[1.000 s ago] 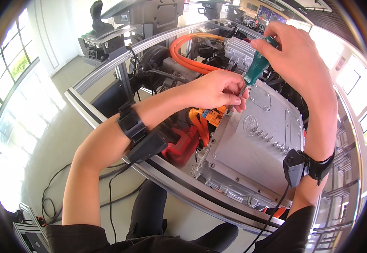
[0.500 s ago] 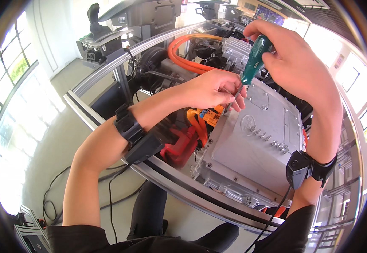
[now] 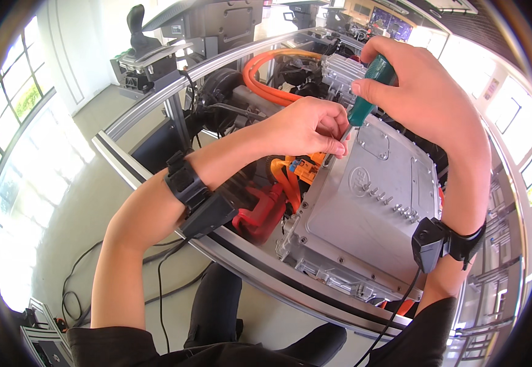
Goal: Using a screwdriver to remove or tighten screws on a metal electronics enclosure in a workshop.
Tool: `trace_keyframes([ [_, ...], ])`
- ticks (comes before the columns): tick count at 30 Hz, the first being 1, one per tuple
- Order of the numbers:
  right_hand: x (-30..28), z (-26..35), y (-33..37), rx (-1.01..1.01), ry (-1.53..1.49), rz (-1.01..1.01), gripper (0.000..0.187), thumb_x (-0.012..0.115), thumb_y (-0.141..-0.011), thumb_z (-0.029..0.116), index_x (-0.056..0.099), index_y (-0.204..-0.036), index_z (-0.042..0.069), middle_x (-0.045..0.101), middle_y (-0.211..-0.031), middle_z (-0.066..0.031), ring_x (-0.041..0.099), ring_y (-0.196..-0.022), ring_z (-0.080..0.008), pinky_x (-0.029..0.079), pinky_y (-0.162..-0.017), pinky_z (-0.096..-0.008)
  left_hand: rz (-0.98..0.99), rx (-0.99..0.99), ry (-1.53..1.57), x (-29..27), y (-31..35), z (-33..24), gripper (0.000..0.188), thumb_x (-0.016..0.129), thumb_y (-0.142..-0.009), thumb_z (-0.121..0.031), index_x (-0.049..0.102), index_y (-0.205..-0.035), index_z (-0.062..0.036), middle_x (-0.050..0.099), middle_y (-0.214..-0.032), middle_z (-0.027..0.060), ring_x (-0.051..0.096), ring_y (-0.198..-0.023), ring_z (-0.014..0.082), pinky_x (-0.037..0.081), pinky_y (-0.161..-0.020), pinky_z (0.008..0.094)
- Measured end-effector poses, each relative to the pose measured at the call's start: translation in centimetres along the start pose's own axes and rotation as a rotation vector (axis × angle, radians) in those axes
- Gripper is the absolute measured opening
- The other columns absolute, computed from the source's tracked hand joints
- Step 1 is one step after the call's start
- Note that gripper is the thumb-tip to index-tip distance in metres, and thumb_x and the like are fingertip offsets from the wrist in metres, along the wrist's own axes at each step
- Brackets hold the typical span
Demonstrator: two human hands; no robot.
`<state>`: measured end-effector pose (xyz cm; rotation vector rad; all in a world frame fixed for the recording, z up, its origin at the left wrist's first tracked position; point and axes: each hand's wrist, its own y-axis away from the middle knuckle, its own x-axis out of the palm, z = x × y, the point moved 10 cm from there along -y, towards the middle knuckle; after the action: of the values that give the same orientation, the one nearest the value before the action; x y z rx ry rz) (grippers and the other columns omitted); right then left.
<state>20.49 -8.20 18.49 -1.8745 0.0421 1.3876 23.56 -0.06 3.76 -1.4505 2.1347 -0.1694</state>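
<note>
A green-handled screwdriver (image 3: 361,111) slants down toward the left edge of a silver metal housing (image 3: 339,214). My right hand (image 3: 414,88) is closed around the handle from above, thumb on its left side. Lower on the tool, my left hand (image 3: 315,127) pinches the shaft between thumb and fingers. The tip points to a spot beside the orange connector (image 3: 304,170); exactly what it touches is hard to make out. Several bolts (image 3: 388,200) stand in a row on top of the housing.
Thick orange cables (image 3: 256,76) loop behind my left hand. A metal frame rail (image 3: 266,275) runs between me and the housing. A red part (image 3: 263,211) sits low inside the frame. A gear shifter (image 3: 140,43) stands at the far left. Black cables (image 3: 159,287) trail down and across the floor.
My right hand has turned round the screwdriver handle, its thumb shifting left. The left hand's fingers have curled in closer on the shaft. The housing has not moved.
</note>
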Motion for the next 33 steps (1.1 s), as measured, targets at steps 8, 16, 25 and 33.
trace_keyframes([
  [8,0.0,0.9,-0.1,-0.079,-0.032,-0.071,0.033,0.070,-0.086,0.028,0.061,-0.105,0.004,0.062,-0.079,-0.0141,0.056,-0.071,-0.0268,0.044,-0.068,-0.0389,0.159,0.098,0.337,1.7,0.0,-1.2,0.027,0.047,-0.097,0.003,0.053,-0.123,0.0019,0.068,-0.115,0.0173,0.067,-0.109,0.0242,0.054,-0.092,0.0356],
  [16,0.1,0.4,-0.2,-0.046,-0.051,-0.032,0.033,0.070,-0.085,0.028,0.060,-0.105,0.003,0.062,-0.077,-0.0142,0.058,-0.067,-0.0247,0.045,-0.065,-0.0376,0.100,0.037,0.229,1.1,0.1,-0.8,0.021,0.052,-0.100,-0.001,0.053,-0.121,0.0023,0.068,-0.112,0.0181,0.068,-0.108,0.0279,0.057,-0.092,0.0394],
  [25,-1.3,1.2,-0.2,-0.028,0.004,-0.127,0.038,0.072,-0.084,0.035,0.064,-0.103,0.002,0.061,-0.078,-0.0154,0.056,-0.067,-0.0249,0.045,-0.065,-0.0379,-0.040,0.000,0.254,0.1,0.0,-0.9,0.010,0.061,-0.093,0.007,0.057,-0.102,0.0055,0.071,-0.096,0.0166,0.073,-0.094,0.0252,0.061,-0.082,0.0347],
  [33,-1.3,2.0,-0.4,-0.042,-0.040,-0.087,0.030,0.071,-0.086,0.026,0.064,-0.104,0.004,0.063,-0.083,-0.0152,0.055,-0.070,-0.0272,0.045,-0.068,-0.0383,-0.105,-0.044,0.196,-0.4,0.0,-0.1,0.014,0.070,-0.091,-0.003,0.059,-0.098,0.0019,0.072,-0.095,0.0124,0.073,-0.095,0.0237,0.058,-0.083,0.0325],
])
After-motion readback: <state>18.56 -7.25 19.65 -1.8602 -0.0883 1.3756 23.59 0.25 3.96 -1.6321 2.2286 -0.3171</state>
